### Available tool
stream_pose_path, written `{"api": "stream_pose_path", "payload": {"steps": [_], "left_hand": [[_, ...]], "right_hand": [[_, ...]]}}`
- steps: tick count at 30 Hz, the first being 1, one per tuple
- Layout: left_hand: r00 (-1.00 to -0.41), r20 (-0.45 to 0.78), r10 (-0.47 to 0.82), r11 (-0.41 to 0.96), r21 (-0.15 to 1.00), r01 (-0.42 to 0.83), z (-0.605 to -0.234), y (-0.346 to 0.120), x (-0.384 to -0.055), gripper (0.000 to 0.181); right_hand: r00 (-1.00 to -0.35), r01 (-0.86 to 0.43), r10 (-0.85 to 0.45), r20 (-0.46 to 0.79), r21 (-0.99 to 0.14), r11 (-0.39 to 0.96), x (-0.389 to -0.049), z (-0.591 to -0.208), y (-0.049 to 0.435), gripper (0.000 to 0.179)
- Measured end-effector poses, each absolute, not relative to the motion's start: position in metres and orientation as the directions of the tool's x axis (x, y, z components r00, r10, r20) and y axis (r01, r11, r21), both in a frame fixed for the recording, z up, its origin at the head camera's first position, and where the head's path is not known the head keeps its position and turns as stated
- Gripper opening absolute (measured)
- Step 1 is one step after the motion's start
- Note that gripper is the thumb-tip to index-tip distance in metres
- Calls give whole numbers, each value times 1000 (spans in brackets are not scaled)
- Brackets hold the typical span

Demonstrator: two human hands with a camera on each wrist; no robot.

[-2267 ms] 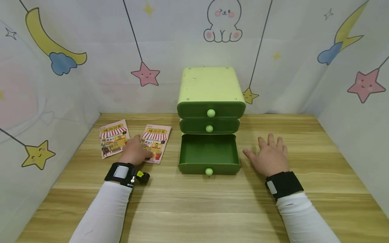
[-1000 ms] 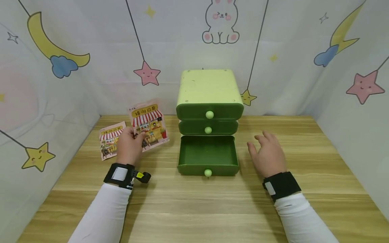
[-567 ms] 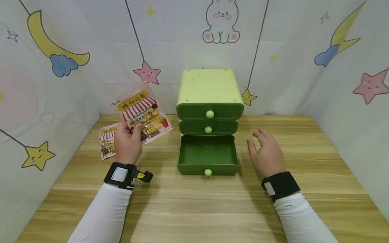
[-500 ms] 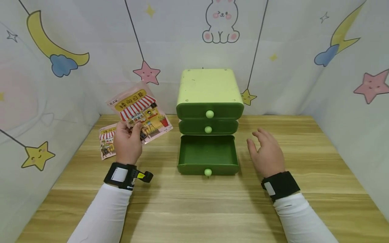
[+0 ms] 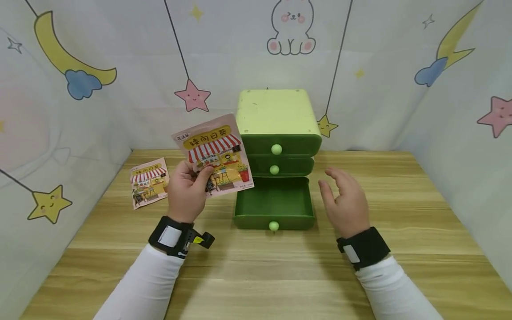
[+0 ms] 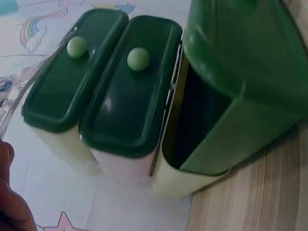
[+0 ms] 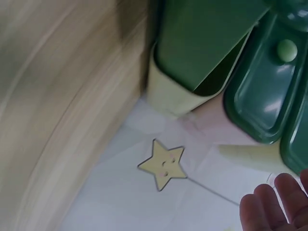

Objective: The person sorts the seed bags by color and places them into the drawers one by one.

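My left hand (image 5: 186,193) pinches a pink seed packet (image 5: 218,153) between thumb and fingers, its shopfront picture facing up. Tilted and raised off the table, the packet covers part of the left side of a green drawer cabinet (image 5: 278,111). The cabinet's bottom drawer (image 5: 274,204) is pulled out and bare inside; the two drawers above are closed. In the left wrist view, the packet's edge (image 6: 19,91) shows at the far left. My right hand (image 5: 346,204) hovers right of the drawer, fingers relaxed and holding nothing.
A second seed packet (image 5: 149,183) lies flat at the left of the wooden table (image 5: 256,275). White curtains (image 5: 360,102) printed with stars and moons stand behind and at both sides.
My left hand has taken the right-hand packet off the table, lifted it and carried it rightward to the cabinet. My right hand has drawn slightly left, its fingers less spread.
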State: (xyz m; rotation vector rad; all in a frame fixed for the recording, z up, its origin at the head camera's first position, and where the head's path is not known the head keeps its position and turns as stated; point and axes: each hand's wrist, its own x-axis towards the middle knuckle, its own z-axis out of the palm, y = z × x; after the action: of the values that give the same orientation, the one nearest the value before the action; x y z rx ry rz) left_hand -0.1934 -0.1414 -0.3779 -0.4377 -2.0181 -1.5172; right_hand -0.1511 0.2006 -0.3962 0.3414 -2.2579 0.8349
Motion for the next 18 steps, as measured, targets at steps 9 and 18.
{"api": "stream_pose_path", "payload": {"steps": [9,18], "left_hand": [[-828,560,12,249,800,545,-373,-113,-179,22],[-854,513,90,256,816,518,-353,-81,-155,20]], "right_hand": [[-736,-572,-78,673,-555,605,-141,-388,174,34],[-789,-586,-138,599,-666,461,-140,-386,154,42]]}}
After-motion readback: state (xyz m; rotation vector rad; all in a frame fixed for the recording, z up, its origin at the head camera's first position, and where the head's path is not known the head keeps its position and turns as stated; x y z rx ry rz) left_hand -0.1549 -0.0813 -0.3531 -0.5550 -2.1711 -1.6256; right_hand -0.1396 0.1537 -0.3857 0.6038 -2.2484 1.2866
